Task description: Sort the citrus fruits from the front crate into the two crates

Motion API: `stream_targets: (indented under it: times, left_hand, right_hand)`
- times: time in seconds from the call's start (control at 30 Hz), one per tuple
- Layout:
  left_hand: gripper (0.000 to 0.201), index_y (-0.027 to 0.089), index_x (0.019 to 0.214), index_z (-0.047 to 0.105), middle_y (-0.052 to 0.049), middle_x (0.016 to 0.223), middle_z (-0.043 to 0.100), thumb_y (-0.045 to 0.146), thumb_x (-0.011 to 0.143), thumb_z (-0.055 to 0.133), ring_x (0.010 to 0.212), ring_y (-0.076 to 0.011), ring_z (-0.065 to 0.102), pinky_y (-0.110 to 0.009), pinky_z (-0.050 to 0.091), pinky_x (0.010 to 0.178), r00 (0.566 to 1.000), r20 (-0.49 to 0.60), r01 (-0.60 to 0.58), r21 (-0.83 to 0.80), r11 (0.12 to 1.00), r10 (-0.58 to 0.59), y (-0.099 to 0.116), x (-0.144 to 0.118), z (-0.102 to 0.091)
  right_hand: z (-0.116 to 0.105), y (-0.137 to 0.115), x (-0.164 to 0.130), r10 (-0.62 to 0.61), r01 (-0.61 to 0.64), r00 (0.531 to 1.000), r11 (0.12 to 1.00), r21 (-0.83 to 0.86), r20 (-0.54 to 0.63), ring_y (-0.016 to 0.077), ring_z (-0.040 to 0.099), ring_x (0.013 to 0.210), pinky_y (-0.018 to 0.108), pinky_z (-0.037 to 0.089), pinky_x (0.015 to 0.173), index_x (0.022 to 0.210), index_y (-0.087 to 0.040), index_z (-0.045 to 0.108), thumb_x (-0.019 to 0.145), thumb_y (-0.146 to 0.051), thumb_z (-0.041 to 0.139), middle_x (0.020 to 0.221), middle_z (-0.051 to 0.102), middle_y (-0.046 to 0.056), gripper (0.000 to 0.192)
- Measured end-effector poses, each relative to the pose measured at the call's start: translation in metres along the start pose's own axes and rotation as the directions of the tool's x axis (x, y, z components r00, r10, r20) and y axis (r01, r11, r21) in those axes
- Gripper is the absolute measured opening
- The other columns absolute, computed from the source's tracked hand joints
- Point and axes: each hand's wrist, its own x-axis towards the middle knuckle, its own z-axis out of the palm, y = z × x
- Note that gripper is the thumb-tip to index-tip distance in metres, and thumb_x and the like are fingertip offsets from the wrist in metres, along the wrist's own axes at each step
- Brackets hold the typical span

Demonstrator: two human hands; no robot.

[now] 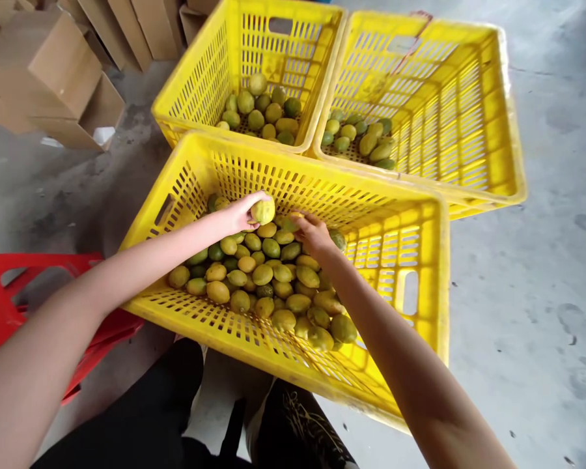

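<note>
Currently your left hand [239, 213] grips one pale yellow fruit [263, 210], lifted just above the heap at the far wall of the near crate [293, 365]. Your right hand [315, 233] is down on the heap just beside it, fingers curled over fruit at the far side; whether it has closed on one or only touches, I cannot tell.

Progress, as a judgement: early to middling. The near crate holds a broad heap of fruit [273, 280], green and yellow mixed, piled toward its left and middle; its right end shows bare floor slats. That heap is larger than either far lot, so most of the work looks to be left.

Containers:
- Far left crate [200, 85]: a small cluster [264, 111], green and yellow-green, against its near wall.
- Far right crate [469, 111]: fewer still [361, 137], mostly green, gathered in its near left corner; the rest bare.
- All three crates sit on the concrete floor [542, 293], the two far ones touching side by side, the near one butted against them.

Around: cardboard boxes [43, 71] at the far left of the floor, a red crate [10, 306] by your left arm.
</note>
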Motion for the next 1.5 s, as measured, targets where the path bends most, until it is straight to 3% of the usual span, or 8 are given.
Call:
stream_targets:
  times: [0.13,0.37,0.57,0.7,1.0,1.13,1.3,1.5]
  left_hand:
    - [0.021,0.02,0.085,0.063,-0.004,0.07,0.067,0.031,0.102,0.065,0.059,-0.0176,0.06,-0.028,0.045,0.056,0.995,0.014,0.1,-0.147,0.984,-0.099,0.005,-0.007,0.01]
    - [0.019,0.016,0.101,0.071,-0.008,0.075,0.072,0.033,0.1,0.061,0.062,-0.0229,0.069,-0.029,0.054,0.058,0.996,0.066,0.063,-0.177,0.982,-0.052,0.011,-0.014,0.006]
    - [0.016,0.017,0.102,0.07,-0.005,0.074,0.072,0.032,0.098,0.073,0.058,-0.0201,0.069,-0.029,0.059,0.057,0.988,0.143,0.077,-0.107,0.991,-0.061,0.01,-0.031,0.001]
    - [0.015,0.02,0.094,0.068,-0.002,0.068,0.069,0.026,0.097,0.081,0.056,-0.0158,0.062,-0.026,0.056,0.058,0.994,0.097,0.057,-0.123,0.991,-0.045,0.001,-0.042,0.008]
    - [0.017,0.019,0.098,0.065,-0.003,0.072,0.066,0.029,0.112,0.064,0.074,-0.0201,0.069,-0.032,0.059,0.077,0.989,-0.031,0.13,-0.289,0.948,-0.145,-0.008,-0.055,0.022]
    - [0.02,0.021,0.101,0.063,-0.007,0.076,0.068,0.032,0.116,0.054,0.083,-0.0247,0.072,-0.036,0.059,0.078,0.979,-0.045,0.173,-0.332,0.927,-0.199,-0.012,-0.056,0.021]
    - [0.022,0.023,0.095,0.067,-0.008,0.075,0.067,0.041,0.107,0.073,0.084,-0.0269,0.069,-0.037,0.057,0.077,0.984,-0.034,0.161,-0.239,0.958,-0.174,-0.015,-0.054,0.016]
    - [0.019,0.022,0.085,0.063,-0.004,0.067,0.061,0.023,0.103,0.069,0.069,-0.0186,0.058,-0.031,0.054,0.068,0.991,0.004,0.132,-0.28,0.951,-0.136,-0.012,-0.049,0.015]
  right_hand:
    - [0.014,-0.034,-0.017,0.234,-0.261,0.965,0.868,0.422,0.115,0.0232,0.074,0.083,0.029,0.06,0.061,0.102,-0.023,0.067,0.087,-0.031,0.064,0.091,0.076,0.006,0.018]
    - [0.033,-0.07,-0.037,0.168,-0.255,0.963,0.821,0.51,0.211,0.0201,0.076,0.078,0.03,0.07,0.072,0.097,-0.023,0.064,0.09,-0.014,0.067,0.088,0.076,0.004,0.011]
    - [0.039,-0.076,-0.045,0.306,-0.341,0.939,0.883,0.322,0.154,0.0198,0.07,0.066,0.025,0.058,0.05,0.1,-0.023,0.065,0.109,-0.049,0.065,0.078,0.072,0.005,0.027]
    - [0.04,-0.074,-0.047,0.271,-0.318,0.946,0.881,0.351,0.176,0.0178,0.06,0.06,0.023,0.041,0.041,0.098,-0.023,0.064,0.111,-0.047,0.053,0.076,0.069,0.005,0.03]
    - [0.043,-0.08,-0.059,0.226,-0.262,0.958,0.941,0.213,0.179,0.0247,0.069,0.065,0.031,0.051,0.047,0.095,-0.024,0.068,0.092,-0.086,0.071,0.07,0.066,0.006,0.062]
    - [0.045,-0.081,-0.062,0.226,-0.24,0.97,0.949,0.203,0.092,0.0236,0.071,0.07,0.03,0.055,0.05,0.091,-0.025,0.064,0.089,-0.071,0.085,0.072,0.067,0.005,0.051]
    - [0.043,-0.078,-0.064,0.137,-0.177,0.971,0.963,0.202,0.195,0.0194,0.072,0.074,0.028,0.054,0.052,0.088,-0.025,0.063,0.077,-0.043,0.097,0.08,0.069,0.001,0.04]
    - [0.042,-0.065,-0.059,0.187,-0.202,0.975,0.97,0.133,0.119,0.0209,0.07,0.068,0.03,0.048,0.048,0.082,-0.024,0.063,0.086,-0.061,0.085,0.079,0.071,0.006,0.044]
